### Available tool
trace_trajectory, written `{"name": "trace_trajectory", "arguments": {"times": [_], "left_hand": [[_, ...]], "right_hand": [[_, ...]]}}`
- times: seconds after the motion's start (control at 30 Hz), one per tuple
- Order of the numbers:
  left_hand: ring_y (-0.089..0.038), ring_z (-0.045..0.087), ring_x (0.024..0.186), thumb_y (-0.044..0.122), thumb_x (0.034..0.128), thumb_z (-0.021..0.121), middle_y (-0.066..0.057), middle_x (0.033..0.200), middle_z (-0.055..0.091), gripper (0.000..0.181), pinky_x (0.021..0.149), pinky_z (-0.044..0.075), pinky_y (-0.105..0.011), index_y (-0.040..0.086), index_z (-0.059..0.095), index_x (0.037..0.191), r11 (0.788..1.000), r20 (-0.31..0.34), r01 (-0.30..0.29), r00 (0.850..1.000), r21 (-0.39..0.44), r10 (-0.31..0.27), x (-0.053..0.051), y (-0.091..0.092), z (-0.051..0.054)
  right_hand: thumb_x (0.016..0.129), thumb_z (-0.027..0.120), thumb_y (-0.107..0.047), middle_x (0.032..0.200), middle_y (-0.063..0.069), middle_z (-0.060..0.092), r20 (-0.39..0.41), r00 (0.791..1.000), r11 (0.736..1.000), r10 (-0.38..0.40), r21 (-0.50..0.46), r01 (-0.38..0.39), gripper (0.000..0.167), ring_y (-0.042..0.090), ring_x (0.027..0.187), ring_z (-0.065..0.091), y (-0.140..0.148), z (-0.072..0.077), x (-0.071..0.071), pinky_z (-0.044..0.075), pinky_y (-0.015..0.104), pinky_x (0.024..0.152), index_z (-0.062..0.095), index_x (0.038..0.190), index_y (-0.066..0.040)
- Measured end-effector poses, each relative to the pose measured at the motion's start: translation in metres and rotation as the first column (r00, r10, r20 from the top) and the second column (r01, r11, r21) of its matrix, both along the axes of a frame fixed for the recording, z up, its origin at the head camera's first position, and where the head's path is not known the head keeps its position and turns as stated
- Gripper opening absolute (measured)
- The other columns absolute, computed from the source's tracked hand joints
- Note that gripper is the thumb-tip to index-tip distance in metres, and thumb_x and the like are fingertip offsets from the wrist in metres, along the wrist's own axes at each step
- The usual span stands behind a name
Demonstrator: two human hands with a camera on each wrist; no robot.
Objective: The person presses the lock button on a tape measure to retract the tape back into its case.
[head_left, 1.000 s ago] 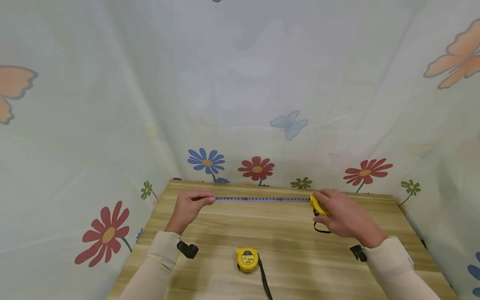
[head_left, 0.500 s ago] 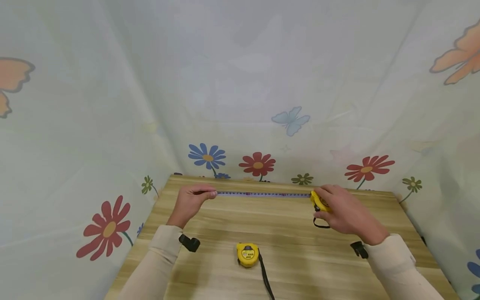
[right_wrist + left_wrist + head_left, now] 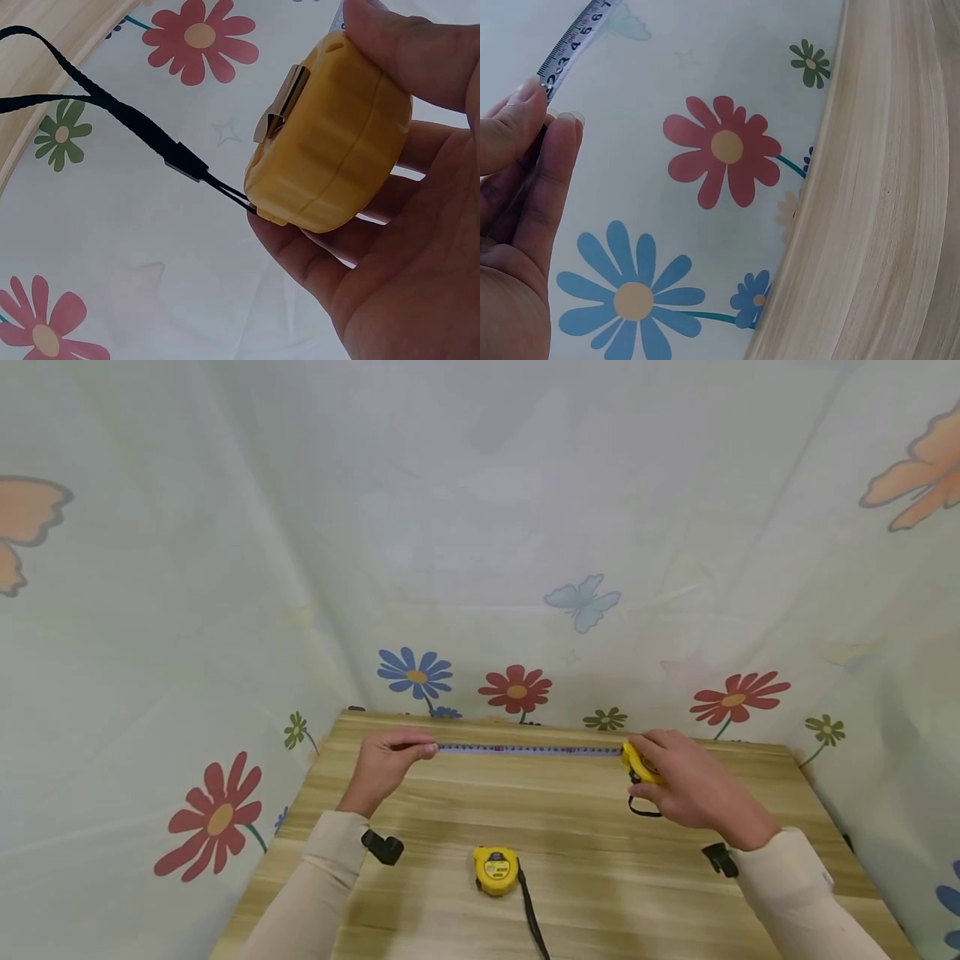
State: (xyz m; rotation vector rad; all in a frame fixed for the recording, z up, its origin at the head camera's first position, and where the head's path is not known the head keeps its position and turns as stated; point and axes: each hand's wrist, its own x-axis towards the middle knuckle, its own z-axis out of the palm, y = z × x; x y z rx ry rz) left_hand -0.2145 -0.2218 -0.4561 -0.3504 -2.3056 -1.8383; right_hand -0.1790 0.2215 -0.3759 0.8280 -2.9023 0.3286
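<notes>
A tape measure blade (image 3: pixel 532 750) stretches sideways between the two hands over the back part of the table. Its free end is pinched between thumb and fingers of the left hand (image 3: pixel 382 767); low numbers show on the blade (image 3: pixel 571 41) just past the fingertips in the left wrist view. The right hand (image 3: pixel 693 785) grips the yellow tape measure case (image 3: pixel 637 765), whose rounded side and black wrist strap (image 3: pixel 139 127) show in the right wrist view. A second yellow tape measure (image 3: pixel 497 870) lies on the table between the forearms, its blade not visible.
The wooden table (image 3: pixel 585 893) ends at the back against a pale curtain (image 3: pixel 480 527) printed with flowers and butterflies. Similar cloth hangs on both sides. A black strap (image 3: pixel 532 914) trails from the lying tape measure toward the front.
The head view has tilted slightly, so the scene sits a little higher than a second ago. Both hands keep their hold, and the blade stays drawn out at about the same length.
</notes>
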Motion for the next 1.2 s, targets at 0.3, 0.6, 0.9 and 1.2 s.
{"name": "trace_trajectory", "arguments": {"times": [0.3, 0.6, 0.9, 1.2], "left_hand": [[-0.008, 0.076, 0.091, 0.012, 0.0920, 0.080, -0.015, 0.112, 0.079, 0.016, 0.084, 0.064, -0.030, 0.003, 0.082, 0.105, 1.000, -0.017, 0.010, 1.000, 0.005, -0.009, -0.0046, 0.0015, -0.0037], [-0.008, 0.076, 0.091, 0.011, 0.0922, 0.080, -0.020, 0.113, 0.078, 0.015, 0.085, 0.065, -0.032, 0.003, 0.082, 0.104, 1.000, -0.024, 0.014, 1.000, 0.004, -0.014, -0.0042, 0.0039, -0.0041], [-0.008, 0.076, 0.091, 0.012, 0.0924, 0.079, -0.022, 0.114, 0.077, 0.018, 0.085, 0.065, -0.032, -0.001, 0.081, 0.105, 1.000, -0.011, 0.014, 1.000, -0.001, -0.014, -0.0056, 0.0066, -0.0058], [-0.006, 0.075, 0.091, 0.012, 0.0926, 0.079, -0.021, 0.115, 0.077, 0.015, 0.090, 0.064, -0.049, 0.003, 0.082, 0.104, 1.000, 0.012, 0.002, 1.000, -0.018, -0.002, -0.0048, 0.0096, -0.0037]], "right_hand": [[0.090, 0.082, -0.030, 0.127, 0.016, 0.066, -0.003, 1.000, 1.000, -0.013, 0.003, 0.013, 0.058, 0.026, 0.101, 0.062, 0.0012, -0.0011, -0.0017, 0.059, 0.045, 0.084, 0.061, 0.137, -0.002], [0.092, 0.081, -0.030, 0.131, 0.018, 0.065, 0.014, 1.000, 1.000, -0.016, 0.007, 0.016, 0.061, 0.026, 0.101, 0.063, -0.0001, -0.0011, -0.0006, 0.059, 0.046, 0.084, 0.059, 0.140, -0.001], [0.091, 0.081, -0.030, 0.130, 0.017, 0.066, 0.012, 1.000, 1.000, -0.016, 0.009, 0.015, 0.060, 0.025, 0.099, 0.063, 0.0012, -0.0022, 0.0011, 0.059, 0.046, 0.083, 0.059, 0.140, -0.002], [0.091, 0.082, -0.029, 0.127, 0.016, 0.066, 0.009, 1.000, 1.000, -0.024, 0.004, 0.024, 0.058, 0.023, 0.096, 0.061, 0.0021, -0.0021, 0.0025, 0.058, 0.044, 0.082, 0.060, 0.138, -0.002]]}}
